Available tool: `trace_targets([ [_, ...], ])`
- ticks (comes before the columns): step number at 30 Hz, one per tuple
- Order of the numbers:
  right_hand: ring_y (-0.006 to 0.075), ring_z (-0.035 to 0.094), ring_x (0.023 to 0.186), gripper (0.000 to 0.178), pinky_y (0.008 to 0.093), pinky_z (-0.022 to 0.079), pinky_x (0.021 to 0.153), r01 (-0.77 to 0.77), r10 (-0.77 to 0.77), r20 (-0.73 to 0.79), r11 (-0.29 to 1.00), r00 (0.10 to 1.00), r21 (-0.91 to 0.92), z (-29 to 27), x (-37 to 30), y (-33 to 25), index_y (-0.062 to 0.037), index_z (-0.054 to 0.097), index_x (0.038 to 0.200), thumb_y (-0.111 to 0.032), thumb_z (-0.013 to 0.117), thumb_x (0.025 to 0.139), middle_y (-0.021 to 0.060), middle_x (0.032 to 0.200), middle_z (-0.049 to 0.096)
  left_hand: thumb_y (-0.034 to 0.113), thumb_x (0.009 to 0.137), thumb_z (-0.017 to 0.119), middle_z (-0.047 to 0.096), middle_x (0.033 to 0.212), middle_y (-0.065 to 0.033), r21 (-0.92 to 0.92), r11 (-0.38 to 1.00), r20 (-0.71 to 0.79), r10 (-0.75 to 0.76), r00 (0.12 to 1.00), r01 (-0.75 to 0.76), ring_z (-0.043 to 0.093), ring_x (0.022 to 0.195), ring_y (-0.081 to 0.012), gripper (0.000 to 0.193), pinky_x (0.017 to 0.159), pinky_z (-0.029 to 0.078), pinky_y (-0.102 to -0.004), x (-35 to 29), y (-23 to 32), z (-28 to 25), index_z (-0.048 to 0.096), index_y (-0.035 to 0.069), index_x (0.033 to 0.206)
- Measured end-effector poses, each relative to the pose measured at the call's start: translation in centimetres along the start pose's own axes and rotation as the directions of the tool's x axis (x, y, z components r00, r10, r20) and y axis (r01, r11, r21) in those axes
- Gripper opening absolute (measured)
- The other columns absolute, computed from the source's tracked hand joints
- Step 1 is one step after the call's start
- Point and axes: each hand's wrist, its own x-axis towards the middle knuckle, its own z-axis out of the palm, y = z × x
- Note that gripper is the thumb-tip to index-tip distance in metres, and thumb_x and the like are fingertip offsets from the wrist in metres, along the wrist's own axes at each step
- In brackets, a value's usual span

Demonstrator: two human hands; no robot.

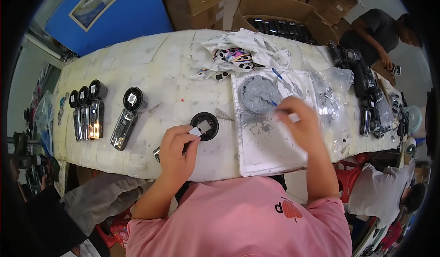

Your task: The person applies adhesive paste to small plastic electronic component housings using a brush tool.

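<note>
My left hand [178, 149] is closed, its fingertips pinching a small white square piece [195, 132]. That piece is at the rim of a round black device head [205, 125], which has a silver square at its centre. Part of a dark body shows beside the hand, mostly covered by it. My right hand [298, 115], slightly blurred, is closed on a thin blue stick [273, 103]. The stick's tip is at a round bowl [242, 94] of grey paste. A small white bit shows at the right fingers; I cannot make out what it is.
The bowl stands in a white tray [245, 161] smeared with grey, along with another blue stick [277, 73]. Several similar black devices [123, 128] lie at left. Crumpled cloth [261, 46] and a clear plastic bag [337, 80] lie beyond. More devices [362, 83] are piled at right, near another person [373, 30].
</note>
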Motion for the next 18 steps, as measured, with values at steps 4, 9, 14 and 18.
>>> trace_targets([
  [4, 0.0293, 0.06, 0.082, 0.012, 0.0352, 0.049, 0.071, 0.279, -0.289, 0.216, 0.957, 0.933, 0.076, 6.4, 2.5, -3.3, -0.0029, 0.064, 0.093, -0.002, 0.066, 0.081, 0.0114, 0.089, 0.06, -0.005, 0.072, 0.071, 0.062, 0.097, -0.0156, -0.062, 0.998, -0.018, 0.006, 1.0, -0.007, 0.063, 0.087, -0.0315, 0.022, 0.071, 0.051, -0.036, -0.1, -0.1, 0.0, 0.058, 0.003, 0.088],
  [9, 0.0305, 0.059, 0.084, 0.01, 0.0383, 0.05, 0.072, 0.336, -0.292, 0.416, 0.941, 0.861, -0.035, 9.0, 5.2, -3.2, -0.004, 0.064, 0.091, -0.006, 0.062, 0.082, 0.0106, 0.088, 0.059, -0.009, 0.074, 0.07, 0.063, 0.099, -0.0152, -0.073, 0.995, 0.034, 0.071, 0.997, -0.068, 0.063, 0.09, -0.0289, 0.025, 0.076, 0.051, -0.0333, 0.0, 0.1, -0.1, 0.056, 0.003, 0.09],
  [14, 0.0295, 0.06, 0.084, 0.01, 0.0378, 0.05, 0.072, 0.45, -0.407, 0.409, 0.893, 0.817, -0.009, 9.8, 4.6, -2.8, -0.0049, 0.065, 0.088, -0.011, 0.061, 0.08, 0.0094, 0.087, 0.059, -0.006, 0.073, 0.071, 0.063, 0.099, -0.0153, -0.064, 0.996, -0.005, 0.055, 0.998, -0.056, 0.062, 0.09, -0.0312, 0.026, 0.077, 0.051, -0.0363, -0.2, 0.1, 0.2, 0.055, 0.003, 0.091],
  [18, 0.0293, 0.059, 0.09, 0.011, 0.0378, 0.05, 0.075, 0.382, -0.344, 0.386, 0.924, 0.856, -0.025, 10.1, 3.5, -2.4, -0.0059, 0.066, 0.089, -0.013, 0.063, 0.08, 0.0099, 0.094, 0.059, -0.004, 0.072, 0.072, 0.063, 0.099, -0.0159, -0.062, 0.997, -0.009, 0.037, 0.999, -0.038, 0.062, 0.087, -0.0325, 0.026, 0.074, 0.051, -0.038, -0.1, 0.1, 0.3, 0.056, 0.002, 0.091],
])
